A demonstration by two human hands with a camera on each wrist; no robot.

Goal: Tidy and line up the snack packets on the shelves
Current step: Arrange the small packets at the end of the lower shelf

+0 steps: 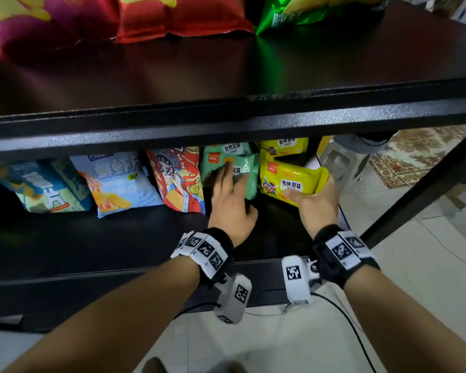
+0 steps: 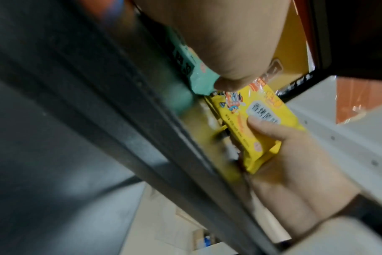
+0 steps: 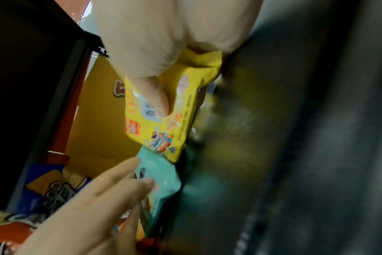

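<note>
black metal shelving unit (image 1: pixel 226 125), two tiers in view. upper tier: purple bag (image 1: pixel 38 20), red bag (image 1: pixel 183 14) and green bag (image 1: pixel 307 9) side by side along the back. lower shelf (image 1: pixel 119 238): row of snack packets propped along the back, from left a blue-and-teal packet (image 1: pixel 43 184), a light blue packet (image 1: pixel 119 181), a red packet with an opera-mask figure (image 1: pixel 178 179), then two mint-green packets, rear mint-green packet (image 1: pixel 232 150) behind front mint-green packet (image 1: pixel 246 179), then a rear yellow packet (image 1: pixel 283 146) at the back right.

front yellow packet (image 1: pixel 288 181) tilted, just in front of the rear yellow packet, touching the front mint-green packet at its left corner. held by right hand (image 1: pixel 318 203): thumb laid across the printed face, fingers curled round the right end and hidden behind it.

left hand (image 1: pixel 232 205) palm down, fingers straight and slightly spread, resting on the face of the front mint-green packet; thumb tucked toward the shelf surface.

marker-tagged black wristbands on both wrists, left wristband (image 1: pixel 205 251), right wristband (image 1: pixel 345 251).

tiled floor (image 1: pixel 414 265) and patterned rug (image 1: pixel 420 149) to the right of the unit.
</note>
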